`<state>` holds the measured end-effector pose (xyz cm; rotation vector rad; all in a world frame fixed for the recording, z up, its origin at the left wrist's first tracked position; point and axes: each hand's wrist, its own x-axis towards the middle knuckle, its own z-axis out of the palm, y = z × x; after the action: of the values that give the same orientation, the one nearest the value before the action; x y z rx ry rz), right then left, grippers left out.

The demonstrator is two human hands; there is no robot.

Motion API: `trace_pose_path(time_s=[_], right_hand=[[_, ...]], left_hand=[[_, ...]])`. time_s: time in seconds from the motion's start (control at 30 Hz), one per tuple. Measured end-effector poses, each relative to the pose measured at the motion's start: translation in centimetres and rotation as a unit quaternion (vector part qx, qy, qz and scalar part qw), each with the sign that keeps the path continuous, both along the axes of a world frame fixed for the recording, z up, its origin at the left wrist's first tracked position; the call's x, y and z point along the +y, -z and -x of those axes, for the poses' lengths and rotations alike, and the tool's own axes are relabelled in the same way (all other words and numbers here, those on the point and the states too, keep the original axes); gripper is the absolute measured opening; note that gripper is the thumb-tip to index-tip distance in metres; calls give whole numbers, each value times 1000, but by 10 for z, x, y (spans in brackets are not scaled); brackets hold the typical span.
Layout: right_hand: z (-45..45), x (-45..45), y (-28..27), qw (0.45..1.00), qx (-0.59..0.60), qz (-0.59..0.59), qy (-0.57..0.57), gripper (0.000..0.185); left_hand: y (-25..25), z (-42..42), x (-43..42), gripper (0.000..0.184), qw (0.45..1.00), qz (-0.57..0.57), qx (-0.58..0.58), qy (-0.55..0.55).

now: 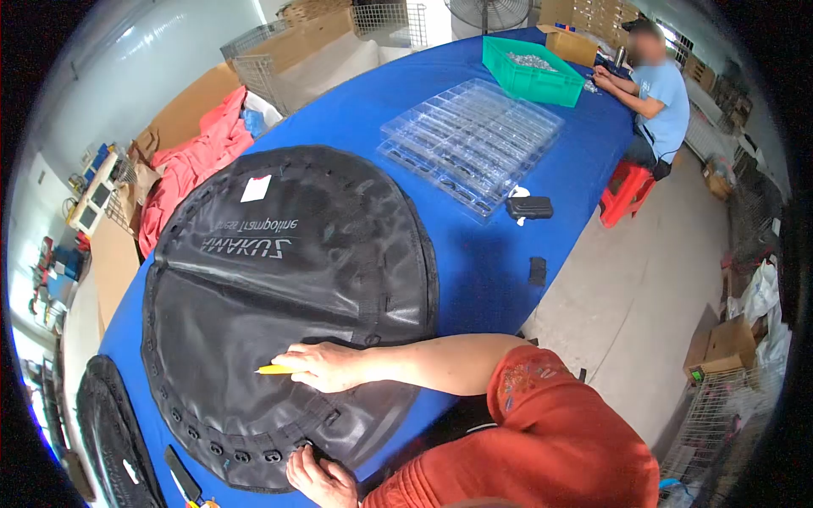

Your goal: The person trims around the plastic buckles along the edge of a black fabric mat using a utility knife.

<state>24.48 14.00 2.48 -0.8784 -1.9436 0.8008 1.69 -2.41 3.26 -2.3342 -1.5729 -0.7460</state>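
A round black trampoline mat point(254, 313) with pale lettering and a white label lies on the blue-covered table. My right hand point(326, 366) is closed around a yellow pen-like tool point(275, 370), whose tip points left just over the mat's surface. Lower down, my left hand point(320, 478) has its fingers curled at the mat's near edge, pinching the black rim. Black fittings point(241, 456) line the rim to the left of that hand.
Scissors or a similar tool point(182, 478) and another black mat point(114, 432) lie lower left. Farther off stand clear compartment trays point(470, 144), a black case point(529, 207) and a green bin point(529, 76). A co-worker point(660, 97) sits on a red stool point(625, 193).
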Motion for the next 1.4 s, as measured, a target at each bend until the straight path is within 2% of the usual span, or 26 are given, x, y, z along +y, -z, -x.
trace_pose_path(time_s=[0.07, 0.17, 0.3, 0.37, 0.4, 0.43, 0.5, 0.53, 0.6, 0.7, 0.73, 0.8, 0.83, 0.9, 0.93, 1.07, 1.4], right_hand=[[-1, 1, -2, 1000, -4, 10, 0, 47], [2, 3, 4, 1000, 6, -20, 5, 44], [1, 3, 1, 1000, 13, 2, 6, 43], [2, 8, 3, 999, 53, 5, 12, 42], [2, 10, 3, 996, 81, 30, 21, 41], [1, 12, 2, 991, 120, 53, 31, 40], [2, 15, 2, 983, 163, 78, 43, 40], [1, 20, 3, 971, 199, 126, 28, 41], [-3, 22, -2, 941, 262, 214, 5, 42], [-1, 29, 2, 925, 290, 245, 15, 42], [-2, 29, 1, 926, 283, 250, 16, 42], [-3, 29, -2, 925, 285, 249, 11, 42], [-4, 28, -4, 923, 289, 252, 11, 42], [-5, 26, -5, 928, 279, 246, 8, 41], [-6, 27, -6, 929, 277, 246, -2, 41], [-4, 27, -3, 929, 272, 252, 6, 42], [-5, 29, -4, 939, 249, 238, -6, 43]], left_hand=[[-2, 4, -1, 38, 1000, -8, 7, 7], [-5, 6, -1, 40, 998, -4, -55, 27], [-25, 4, -6, 39, 1000, -22, -13, -5], [-37, -9, -4, 36, 959, 154, -238, 6], [-46, -15, 4, 31, 973, 94, -195, 84], [-55, -22, 8, 31, 973, 94, -194, 84], [-73, -34, 11, 28, 924, 237, -282, 104], [-78, -50, 17, 27, 934, 156, -274, 167], [-113, -77, 9, 30, 840, 291, -411, 201], [-155, -114, 0, 35, 695, 380, -498, 353], [-164, -114, 3, 35, 606, 423, -488, 465], [-178, -131, 9, 26, 515, 448, -476, 555], [-186, -153, 3, 24, 468, 414, -504, 596], [-195, -162, 21, 26, 392, 442, -409, 695], [-196, -175, -11, 21, 375, 403, -568, 612], [-198, -184, -1, 14, 351, 456, -522, 629], [-186, -190, 9, 8, 201, 554, -502, 633]])
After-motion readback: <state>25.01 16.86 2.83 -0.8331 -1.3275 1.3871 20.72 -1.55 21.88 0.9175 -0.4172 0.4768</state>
